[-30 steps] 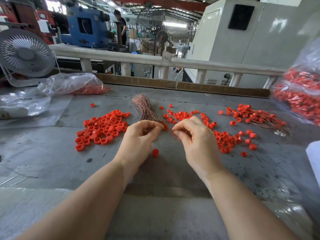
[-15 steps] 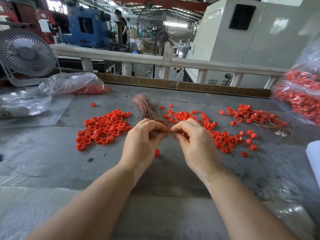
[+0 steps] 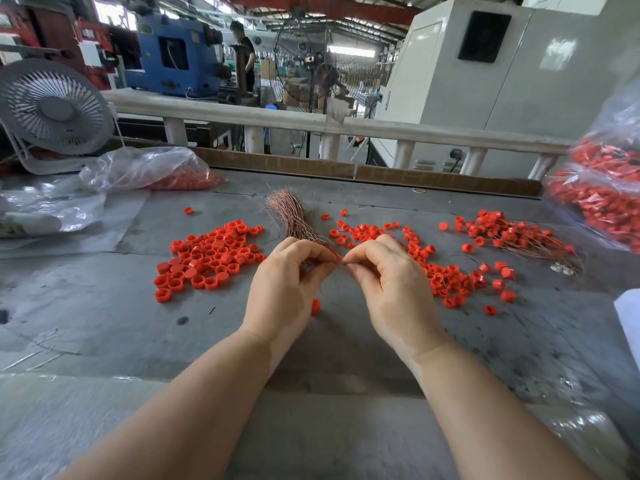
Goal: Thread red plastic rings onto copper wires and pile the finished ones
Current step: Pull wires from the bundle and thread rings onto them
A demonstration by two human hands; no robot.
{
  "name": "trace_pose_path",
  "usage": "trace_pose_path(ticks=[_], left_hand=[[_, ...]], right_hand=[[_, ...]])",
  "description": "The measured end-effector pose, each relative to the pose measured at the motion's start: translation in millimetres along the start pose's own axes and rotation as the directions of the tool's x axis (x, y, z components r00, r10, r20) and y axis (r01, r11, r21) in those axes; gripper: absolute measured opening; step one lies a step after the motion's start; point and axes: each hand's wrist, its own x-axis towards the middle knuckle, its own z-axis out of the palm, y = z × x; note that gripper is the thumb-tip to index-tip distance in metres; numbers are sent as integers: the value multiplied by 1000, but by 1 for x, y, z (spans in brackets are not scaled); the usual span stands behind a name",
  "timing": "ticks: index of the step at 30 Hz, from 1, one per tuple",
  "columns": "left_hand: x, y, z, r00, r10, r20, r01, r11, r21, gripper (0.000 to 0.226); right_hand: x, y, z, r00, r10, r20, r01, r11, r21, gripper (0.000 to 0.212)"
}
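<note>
My left hand [image 3: 287, 282] and my right hand [image 3: 388, 282] meet fingertip to fingertip above the grey table [image 3: 104, 317]. Both pinch a thin copper wire [image 3: 341, 260] between them; a red ring is barely visible at the left fingertips. A bundle of copper wires [image 3: 291, 216] lies just behind my hands. Loose red rings [image 3: 211, 258] lie in a heap at the left, and more red rings [image 3: 443, 271] are scattered at the right. Finished rings on wires [image 3: 512, 237] lie piled at the far right. One single ring [image 3: 315, 306] lies under my hands.
A white desk fan [image 3: 55, 109] stands at the back left. A clear bag of red rings [image 3: 152, 171] lies behind the left heap, and a large bag of red parts [image 3: 602, 199] fills the right edge. A white railing [image 3: 311, 123] borders the table's far side.
My hands have closed in until the fingertips touch, and they have risen slightly towards the wire bundle. The piles have not moved.
</note>
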Motion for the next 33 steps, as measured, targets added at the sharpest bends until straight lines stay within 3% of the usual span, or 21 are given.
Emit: trace_pose_path(ticks=[17, 21, 25, 33], left_hand=[[-2, 4, -2, 996, 74, 58, -78, 995, 69, 9], [0, 7, -4, 989, 124, 81, -123, 992, -13, 10], [-1, 5, -3, 995, 73, 65, -70, 996, -51, 10], [-3, 2, 0, 993, 90, 76, -97, 991, 96, 6]], right_hand=[[1, 1, 0, 998, 66, -7, -66, 997, 26, 13], [2, 0, 0, 994, 105, -8, -104, 992, 68, 13], [1, 0, -1, 995, 100, -8, -100, 994, 54, 12], [1, 0, 0, 998, 60, -9, -60, 998, -14, 13]])
